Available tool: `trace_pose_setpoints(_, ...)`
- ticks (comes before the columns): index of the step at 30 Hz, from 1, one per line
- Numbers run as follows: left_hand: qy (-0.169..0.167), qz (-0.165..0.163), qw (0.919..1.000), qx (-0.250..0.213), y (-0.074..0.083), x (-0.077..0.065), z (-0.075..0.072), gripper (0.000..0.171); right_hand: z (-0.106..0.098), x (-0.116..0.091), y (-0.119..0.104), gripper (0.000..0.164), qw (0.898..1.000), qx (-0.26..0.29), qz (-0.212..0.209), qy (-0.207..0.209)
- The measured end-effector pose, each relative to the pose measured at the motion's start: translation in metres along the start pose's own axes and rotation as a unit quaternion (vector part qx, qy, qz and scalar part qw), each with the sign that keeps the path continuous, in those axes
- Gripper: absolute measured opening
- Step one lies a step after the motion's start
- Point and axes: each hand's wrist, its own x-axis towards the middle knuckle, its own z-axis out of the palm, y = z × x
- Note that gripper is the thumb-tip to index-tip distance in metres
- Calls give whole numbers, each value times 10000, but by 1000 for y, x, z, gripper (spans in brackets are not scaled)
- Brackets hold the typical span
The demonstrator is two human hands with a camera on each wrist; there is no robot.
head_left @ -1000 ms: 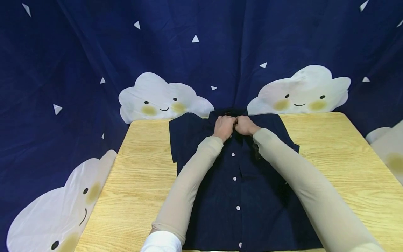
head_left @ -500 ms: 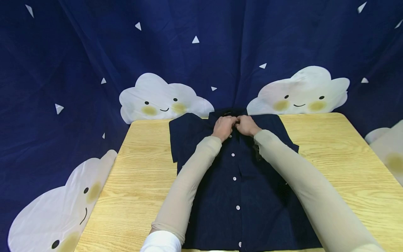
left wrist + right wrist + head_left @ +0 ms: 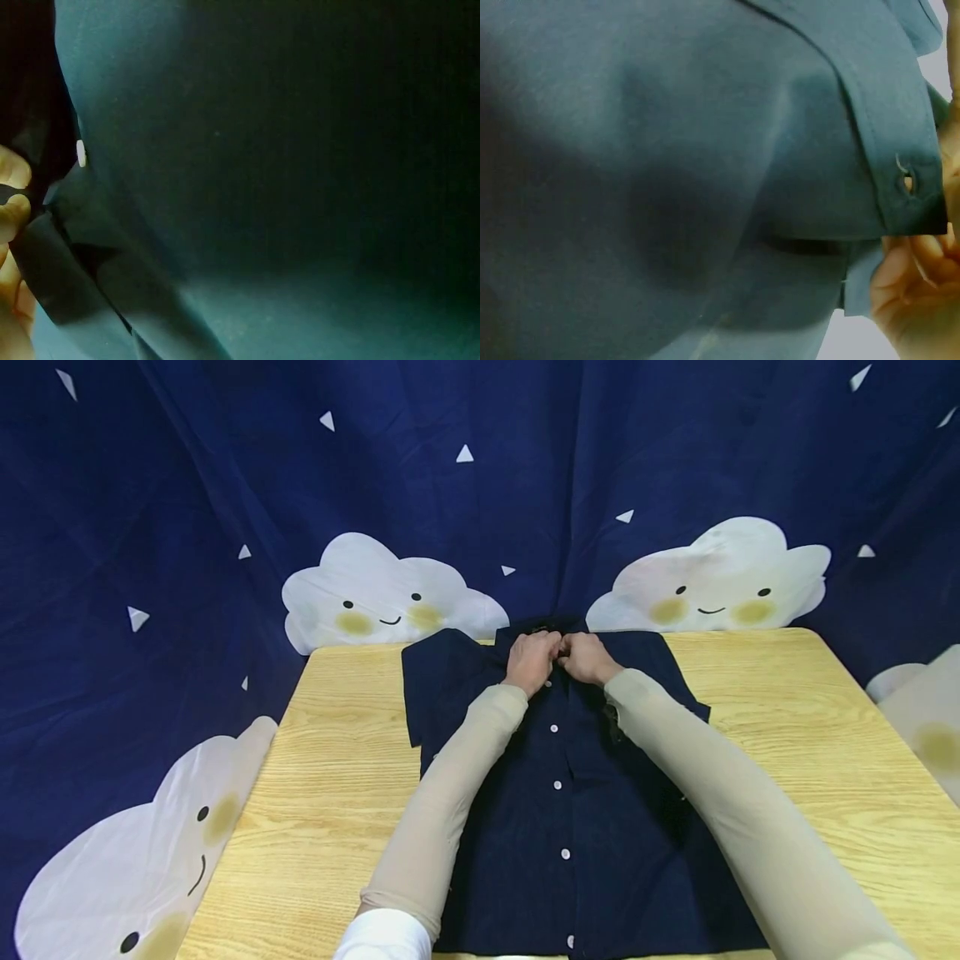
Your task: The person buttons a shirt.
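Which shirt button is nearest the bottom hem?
The lowest button, at the bottom of the navy shirt; the other visible buttons sit higher, nearer the left hand.

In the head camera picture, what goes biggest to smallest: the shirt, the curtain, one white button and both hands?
1. Curtain
2. Shirt
3. Left hand and right hand: too alike to rank
4. White button

Table, pale yellow wood grain, rounded far corners, navy short-sleeved shirt lying front up along its middle.
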Motion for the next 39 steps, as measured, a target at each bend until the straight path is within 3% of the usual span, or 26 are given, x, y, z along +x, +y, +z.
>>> trace_pose_setpoints(4,253,-145,9986,-430,0,-1,-1,15,0,-2,1,8,9993,-26,-151,337)
trace_pose_setpoints(8,240,-324,9951,-898,0,0,-6,11,-1,-4,3,9,9973,-100,-398,604)
trace_pose_setpoints(12,-147,-385,9928,-1122,-1,2,-8,10,-2,-5,3,11,9959,-225,-538,693)
trace_pose_setpoints(17,-718,-186,9881,-1345,-4,3,-10,17,-2,-6,5,10,9967,-311,-477,586)
trace_pose_setpoints(21,-968,69,9883,-1176,-7,3,-11,31,-2,-7,6,10,9971,-307,-387,575)
trace_pose_setpoints(25,-901,211,9924,-805,-8,3,-10,30,-1,-7,5,10,9971,-346,-366,569)
trace_pose_setpoints(32,-700,30,9959,-571,-3,4,-10,17,-4,-8,-1,13,9975,-336,-249,573)
trace_pose_setpoints(39,-724,-152,9947,-717,-4,3,-12,16,-2,-6,-6,13,9976,-398,27,566)
